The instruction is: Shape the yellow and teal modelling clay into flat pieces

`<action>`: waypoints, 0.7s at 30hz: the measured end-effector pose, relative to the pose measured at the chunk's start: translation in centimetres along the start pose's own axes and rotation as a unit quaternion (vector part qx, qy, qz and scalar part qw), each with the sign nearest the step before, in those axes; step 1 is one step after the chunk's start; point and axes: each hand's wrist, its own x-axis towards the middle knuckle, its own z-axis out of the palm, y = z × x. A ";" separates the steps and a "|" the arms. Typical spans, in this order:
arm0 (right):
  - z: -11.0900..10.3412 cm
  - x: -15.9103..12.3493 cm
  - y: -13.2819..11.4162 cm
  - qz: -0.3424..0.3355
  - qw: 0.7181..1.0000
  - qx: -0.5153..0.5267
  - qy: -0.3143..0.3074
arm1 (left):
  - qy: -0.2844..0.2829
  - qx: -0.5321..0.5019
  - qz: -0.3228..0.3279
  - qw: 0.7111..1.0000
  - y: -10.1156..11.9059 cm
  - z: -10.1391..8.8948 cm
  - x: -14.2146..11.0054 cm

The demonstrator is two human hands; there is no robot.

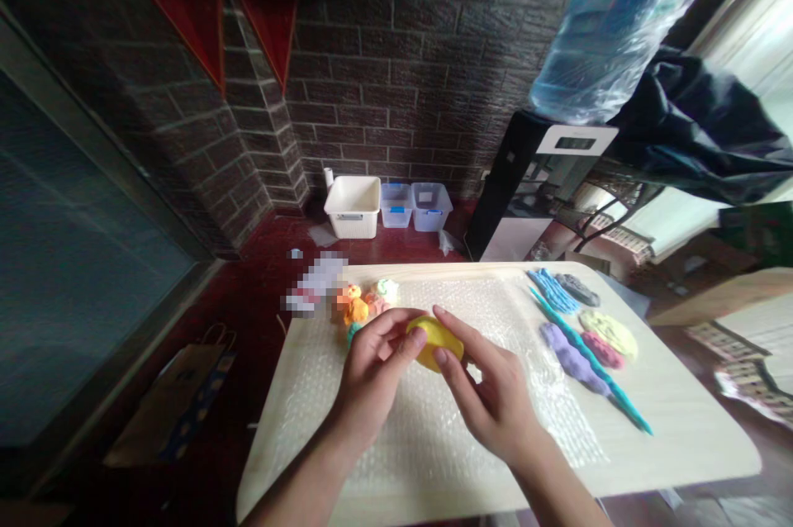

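Observation:
Between my two hands is a smooth yellow lump of modelling clay (439,345), held above a sheet of bubble wrap (446,436). My left hand (379,358) grips its left side, thumb on the front face. From the right, my right hand (489,382) pinches it between thumb and fingers. Just beyond my left hand sit small clay pieces, including an orange lump (355,311) and a white-green one (387,290); a teal piece (353,332) is partly hidden by that hand.
On the table's (694,436) right side lie a long teal clay roll (595,358), a purple piece (573,359), blue strands (553,289), a grey piece (577,289), pale yellow (610,333) and pink (602,350) lumps. Behind stand a white bin (353,209) and a water dispenser (526,180).

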 end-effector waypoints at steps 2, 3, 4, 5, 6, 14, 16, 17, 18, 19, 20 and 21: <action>0.1 0.0 0.1 -0.021 1.000 -0.016 0.003 | -0.003 0.003 0.002 1.000 -0.1 0.0 0.1; 0.2 0.0 0.1 -0.022 1.000 -0.020 -0.003 | -0.003 0.002 0.000 1.000 -0.1 0.0 0.1; 0.3 -0.1 0.1 -0.018 1.000 -0.024 -0.008 | -0.002 0.002 -0.003 1.000 -0.1 0.0 0.2; 0.4 -0.2 0.1 -0.013 1.000 -0.027 -0.009 | -0.001 0.002 -0.005 1.000 -0.1 0.0 0.2; 0.5 -0.3 0.2 -0.006 1.000 -0.030 -0.005 | -0.001 0.003 -0.006 1.000 -0.1 0.1 0.3; 0.6 -0.3 0.1 -0.024 0.998 -0.053 -0.002 | 0.004 -0.002 0.003 1.000 0.1 0.4 -0.1; 0.7 -0.2 0.0 -0.023 0.998 -0.050 -0.005 | 0.007 0.000 0.001 1.000 0.0 0.5 -0.2; 0.7 -0.2 0.1 -0.019 0.999 -0.044 -0.002 | 0.009 -0.001 0.001 1.000 0.0 0.5 -0.2; 0.8 -0.3 0.1 -0.009 0.999 -0.035 0.006 | 0.012 -0.002 0.001 1.000 0.0 0.5 -0.2; 0.9 -0.4 0.2 0.005 1.000 -0.021 0.016 | 0.015 -0.004 0.002 1.000 -0.1 0.5 -0.1; 0.9 -0.5 0.2 0.023 0.999 -0.004 0.026 | 0.018 -0.006 0.004 1.000 -0.1 0.5 -0.1; 1.0 -0.6 0.3 0.042 0.998 0.015 0.034 | 0.020 -0.007 0.006 1.000 -0.1 0.6 0.0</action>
